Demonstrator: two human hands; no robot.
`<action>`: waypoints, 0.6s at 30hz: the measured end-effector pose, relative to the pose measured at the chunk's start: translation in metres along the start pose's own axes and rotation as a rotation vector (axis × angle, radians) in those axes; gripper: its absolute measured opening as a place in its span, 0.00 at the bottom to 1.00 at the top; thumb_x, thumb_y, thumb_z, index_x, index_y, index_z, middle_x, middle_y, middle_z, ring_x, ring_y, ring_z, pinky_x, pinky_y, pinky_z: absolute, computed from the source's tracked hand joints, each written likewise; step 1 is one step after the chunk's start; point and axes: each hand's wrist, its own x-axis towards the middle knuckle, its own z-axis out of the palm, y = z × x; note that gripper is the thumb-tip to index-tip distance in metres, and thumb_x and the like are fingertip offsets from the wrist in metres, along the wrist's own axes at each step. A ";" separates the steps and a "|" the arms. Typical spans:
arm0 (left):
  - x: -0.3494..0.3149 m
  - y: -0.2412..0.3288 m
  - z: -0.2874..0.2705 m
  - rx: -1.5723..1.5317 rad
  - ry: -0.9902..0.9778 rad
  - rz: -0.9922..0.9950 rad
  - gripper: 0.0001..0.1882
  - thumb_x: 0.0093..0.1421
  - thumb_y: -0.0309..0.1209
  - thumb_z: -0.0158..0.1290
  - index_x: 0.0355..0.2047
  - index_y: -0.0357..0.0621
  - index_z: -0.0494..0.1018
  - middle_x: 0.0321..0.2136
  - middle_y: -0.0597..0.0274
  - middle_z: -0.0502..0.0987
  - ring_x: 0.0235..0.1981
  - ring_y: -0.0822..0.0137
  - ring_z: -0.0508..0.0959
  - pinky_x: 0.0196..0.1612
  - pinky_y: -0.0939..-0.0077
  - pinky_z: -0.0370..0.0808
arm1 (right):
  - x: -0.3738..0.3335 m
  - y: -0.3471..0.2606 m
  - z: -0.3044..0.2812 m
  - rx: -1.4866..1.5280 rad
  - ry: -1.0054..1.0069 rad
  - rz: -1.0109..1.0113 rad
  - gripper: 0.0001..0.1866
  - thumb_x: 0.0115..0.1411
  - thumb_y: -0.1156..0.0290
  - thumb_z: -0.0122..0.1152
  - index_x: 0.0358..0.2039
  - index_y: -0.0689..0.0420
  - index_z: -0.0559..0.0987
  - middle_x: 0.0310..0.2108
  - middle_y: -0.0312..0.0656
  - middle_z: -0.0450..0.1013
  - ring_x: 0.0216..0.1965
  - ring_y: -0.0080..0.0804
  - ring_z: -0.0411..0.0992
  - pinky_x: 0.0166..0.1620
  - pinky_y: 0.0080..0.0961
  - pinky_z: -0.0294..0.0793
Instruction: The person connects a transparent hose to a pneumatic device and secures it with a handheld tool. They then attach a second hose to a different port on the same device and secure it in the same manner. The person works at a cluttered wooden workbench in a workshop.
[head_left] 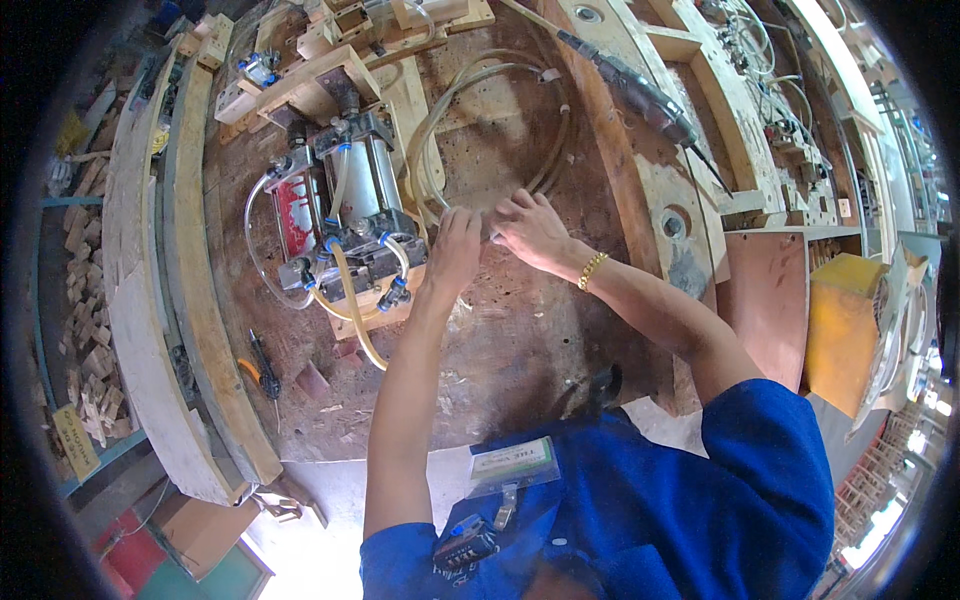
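Note:
My left hand (453, 250) and my right hand (531, 228) meet over a stained wooden workbench (520, 340), fingers pinched on the end of a clear coiled air hose (470, 90) that loops behind them. Just left of my left hand stands a metal pneumatic cylinder block (350, 205) with blue fittings and yellowish tubes (352, 310) bolted to wooden blocks. My right wrist wears a gold bracelet (591, 269). What exactly sits between the fingertips is hidden.
An orange-handled pair of pliers (258, 370) lies on the bench at lower left, beside a small wooden block (312, 380). A dark pneumatic hand tool (640, 95) rests at upper right. Curved wooden rails (150, 300) border the left; small offcuts (85, 330) pile beyond. A yellow box (845, 330) stands right.

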 end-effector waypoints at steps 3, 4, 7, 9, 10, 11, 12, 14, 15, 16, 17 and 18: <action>-0.001 -0.001 0.000 -0.108 0.004 -0.053 0.22 0.48 0.23 0.58 0.45 0.33 0.68 0.43 0.45 0.68 0.50 0.45 0.67 0.55 0.55 0.65 | 0.008 0.006 -0.007 0.038 -0.199 -0.042 0.16 0.57 0.60 0.61 0.44 0.53 0.78 0.43 0.36 0.70 0.48 0.36 0.65 0.49 0.35 0.68; -0.001 -0.002 -0.001 -0.112 0.014 -0.065 0.24 0.47 0.24 0.59 0.46 0.33 0.68 0.44 0.45 0.68 0.50 0.45 0.67 0.54 0.55 0.65 | 0.014 0.010 -0.009 0.067 -0.275 -0.057 0.16 0.58 0.60 0.60 0.44 0.54 0.79 0.43 0.36 0.70 0.49 0.36 0.65 0.50 0.36 0.68; -0.003 -0.004 -0.001 -0.115 0.020 -0.030 0.23 0.48 0.25 0.60 0.45 0.33 0.68 0.45 0.46 0.68 0.50 0.45 0.67 0.52 0.56 0.67 | 0.033 0.023 -0.016 0.191 -0.443 -0.135 0.14 0.61 0.60 0.57 0.37 0.58 0.81 0.35 0.45 0.76 0.42 0.40 0.74 0.44 0.40 0.73; -0.003 -0.005 -0.001 -0.107 0.007 -0.020 0.21 0.49 0.25 0.60 0.43 0.33 0.69 0.45 0.47 0.68 0.50 0.45 0.67 0.52 0.57 0.67 | 0.046 0.030 -0.020 0.305 -0.597 0.002 0.14 0.60 0.61 0.58 0.34 0.60 0.81 0.29 0.50 0.77 0.35 0.44 0.77 0.40 0.41 0.76; -0.003 -0.005 -0.001 -0.104 -0.013 -0.037 0.20 0.49 0.25 0.60 0.42 0.33 0.69 0.45 0.48 0.68 0.50 0.46 0.68 0.51 0.58 0.67 | 0.050 0.034 -0.022 0.343 -0.517 -0.051 0.14 0.56 0.62 0.62 0.30 0.61 0.81 0.24 0.53 0.76 0.29 0.51 0.77 0.34 0.43 0.76; -0.003 -0.006 -0.001 -0.096 -0.069 -0.071 0.19 0.50 0.25 0.60 0.42 0.33 0.70 0.45 0.48 0.68 0.49 0.46 0.68 0.51 0.58 0.68 | 0.052 0.035 -0.023 0.352 -0.486 -0.039 0.13 0.55 0.62 0.63 0.30 0.61 0.81 0.25 0.53 0.77 0.30 0.51 0.77 0.35 0.43 0.76; -0.003 -0.006 -0.001 -0.103 -0.044 -0.064 0.18 0.50 0.25 0.60 0.41 0.33 0.70 0.44 0.49 0.68 0.49 0.46 0.68 0.51 0.59 0.68 | 0.053 0.037 -0.024 0.348 -0.498 -0.006 0.13 0.54 0.62 0.63 0.30 0.61 0.81 0.25 0.53 0.77 0.31 0.51 0.77 0.35 0.42 0.76; -0.002 -0.007 -0.001 -0.120 -0.074 -0.088 0.17 0.51 0.25 0.60 0.40 0.33 0.71 0.43 0.50 0.68 0.49 0.47 0.68 0.51 0.60 0.68 | 0.049 0.036 -0.024 0.293 -0.468 0.008 0.13 0.53 0.62 0.64 0.29 0.60 0.81 0.26 0.51 0.77 0.32 0.50 0.77 0.36 0.42 0.76; -0.001 -0.006 -0.001 -0.123 -0.068 -0.079 0.17 0.51 0.25 0.60 0.40 0.33 0.71 0.43 0.50 0.68 0.49 0.47 0.68 0.50 0.60 0.69 | 0.047 0.035 -0.023 0.282 -0.462 -0.006 0.12 0.53 0.63 0.64 0.28 0.60 0.81 0.26 0.51 0.77 0.32 0.50 0.77 0.36 0.42 0.77; -0.001 -0.006 -0.001 -0.124 -0.061 -0.071 0.17 0.51 0.25 0.60 0.41 0.33 0.71 0.43 0.51 0.68 0.49 0.48 0.68 0.50 0.60 0.69 | 0.043 0.031 -0.022 0.264 -0.436 -0.025 0.11 0.53 0.64 0.64 0.28 0.60 0.81 0.25 0.51 0.77 0.32 0.49 0.77 0.36 0.42 0.77; -0.001 -0.006 -0.001 -0.122 -0.053 -0.067 0.17 0.51 0.26 0.60 0.41 0.34 0.71 0.42 0.51 0.68 0.49 0.48 0.68 0.50 0.60 0.69 | 0.041 0.028 -0.021 0.233 -0.444 -0.029 0.10 0.54 0.64 0.63 0.27 0.59 0.81 0.25 0.50 0.77 0.32 0.49 0.78 0.36 0.42 0.77; -0.001 -0.006 -0.002 -0.124 -0.045 -0.063 0.18 0.51 0.26 0.60 0.42 0.34 0.71 0.42 0.51 0.68 0.49 0.48 0.69 0.50 0.59 0.69 | 0.040 0.025 -0.021 0.208 -0.440 -0.011 0.10 0.54 0.65 0.63 0.25 0.60 0.81 0.25 0.50 0.77 0.32 0.48 0.78 0.34 0.41 0.78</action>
